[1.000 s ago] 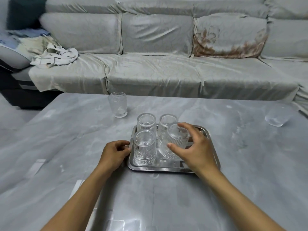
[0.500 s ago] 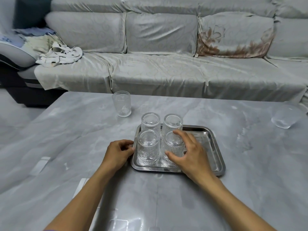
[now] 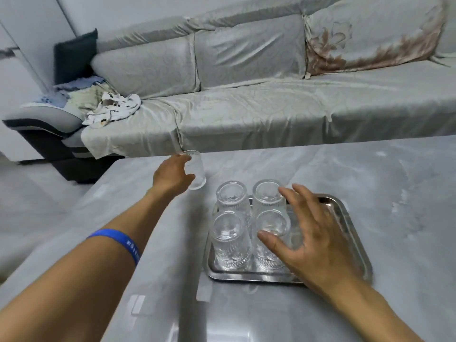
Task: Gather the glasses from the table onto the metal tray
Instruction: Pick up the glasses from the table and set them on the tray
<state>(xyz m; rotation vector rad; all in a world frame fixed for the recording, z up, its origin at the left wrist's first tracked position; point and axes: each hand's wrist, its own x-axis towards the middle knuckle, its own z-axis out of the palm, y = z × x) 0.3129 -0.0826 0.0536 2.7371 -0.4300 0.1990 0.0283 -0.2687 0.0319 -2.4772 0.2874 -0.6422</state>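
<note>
head-worn view, angled down, close over table (image 3: 345,169)

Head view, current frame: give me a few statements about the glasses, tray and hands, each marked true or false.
1. Four clear ribbed glasses stand on the rectangular metal tray. True.
2. The left hand rests on the tray's edge. False: it is out at the lone clear ribbed glass standing on the grey marble table, beyond the tray.
3. The right hand is spread open beside the tray's right-hand glasses. True.
4. The right half of the tray is full of glasses. False: it is bare.
5. A blue wristband is on the right forearm. False: it is on the left.
</note>
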